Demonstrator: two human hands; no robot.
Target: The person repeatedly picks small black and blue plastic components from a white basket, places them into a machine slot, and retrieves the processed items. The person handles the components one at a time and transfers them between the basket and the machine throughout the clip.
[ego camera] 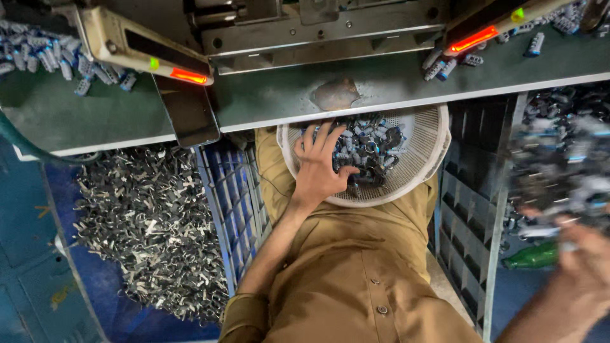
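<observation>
Under the edge of the green surface (95,114), on the person's lap: one round white perforated basket (432,159), partly tucked beneath the surface edge, holding a heap of small dark and blue-silver metal parts (372,149). Left hand (319,168): fingers spread wide, palm down, resting on the near-left part of the heap inside the basket; grip loose and mostly open, fingertips among the parts, nothing clearly clasped. Right hand (588,263): low and well off to the right of the basket, heavily blurred; whether its grip is open or closed on anything cannot be told. Just left of the right hand: a green bottle (534,256) lying on its side. Above the right hand: a blurred mass of similar small parts (559,146). Far left of the left hand, beyond a blue slatted crate (232,197): a large pile of flat silvery metal pieces (149,222) on a blue floor. Beyond the left hand, on the surface: two sensor bars with orange-red lights (189,76), a scattering of small blue-grey parts (47,57) at the far left, another scattering (457,60) at the far right, and a worn brown patch (335,94) just past the basket rim. Clothing: tan shirt (356,273).
</observation>
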